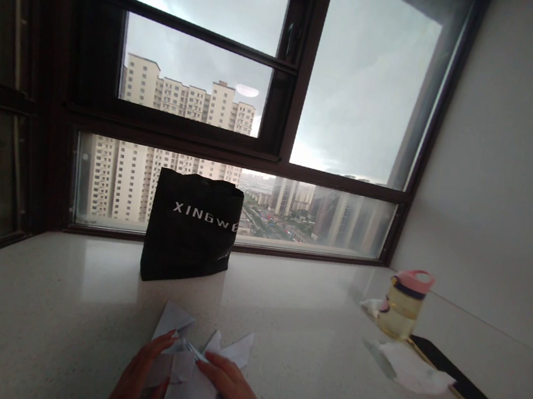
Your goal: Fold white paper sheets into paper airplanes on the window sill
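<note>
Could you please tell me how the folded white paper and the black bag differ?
The folded white paper has pointed flaps and looks plain; the black bag is boxier, with white lettering. The left hand and right hand touch the paper, whereas the bag stands upright before the window, apart from both. Both are on the pale counter.

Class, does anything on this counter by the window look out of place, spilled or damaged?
A crumpled white tissue lies in front of the bottle, by a dark phone, and another white scrap sits beside the bottle. They look like stray litter, unlike the folded paper. No spill or damage shows.
</note>
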Motion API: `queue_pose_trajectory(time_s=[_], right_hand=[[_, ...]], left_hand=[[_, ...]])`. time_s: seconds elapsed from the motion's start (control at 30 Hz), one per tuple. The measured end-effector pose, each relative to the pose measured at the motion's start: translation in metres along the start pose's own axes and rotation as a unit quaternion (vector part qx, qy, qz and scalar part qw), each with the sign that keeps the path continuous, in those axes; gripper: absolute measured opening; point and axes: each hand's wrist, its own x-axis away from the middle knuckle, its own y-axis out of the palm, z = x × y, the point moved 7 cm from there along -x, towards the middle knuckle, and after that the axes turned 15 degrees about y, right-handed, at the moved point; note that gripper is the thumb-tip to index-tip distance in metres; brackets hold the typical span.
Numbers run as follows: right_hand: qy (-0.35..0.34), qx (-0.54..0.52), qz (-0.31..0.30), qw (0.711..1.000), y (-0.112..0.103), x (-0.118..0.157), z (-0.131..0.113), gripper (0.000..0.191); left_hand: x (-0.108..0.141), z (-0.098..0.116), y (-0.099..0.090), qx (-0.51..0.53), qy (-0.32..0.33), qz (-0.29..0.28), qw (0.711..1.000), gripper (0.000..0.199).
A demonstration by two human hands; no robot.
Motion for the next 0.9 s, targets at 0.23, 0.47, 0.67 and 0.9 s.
queue_pose_trajectory(time_s=[0.23, 0.47, 0.67, 0.9], right_hand=[[-0.002, -0.003, 0.008, 1.000, -0.001, 0.000, -0.001, 0.064], [-0.001, -0.002, 0.019, 1.000, -0.001, 0.000, 0.003, 0.060], [-0.027, -0.024, 0.012, 0.999, 0.001, -0.001, 0.003, 0.062], [-0.053, -0.004, 0.059, 0.997, -0.004, 0.003, 0.002, 0.051]], left_hand=[[0.001, -0.003, 0.001, 0.003, -0.014, -0.003, 1.000, 0.039], [0.000, -0.002, 0.000, 0.012, -0.017, -0.003, 1.000, 0.039], [-0.004, -0.001, -0.005, 0.025, -0.067, 0.031, 0.997, 0.034], [-0.009, 0.000, -0.017, 0.036, -0.105, 0.054, 0.992, 0.030]])
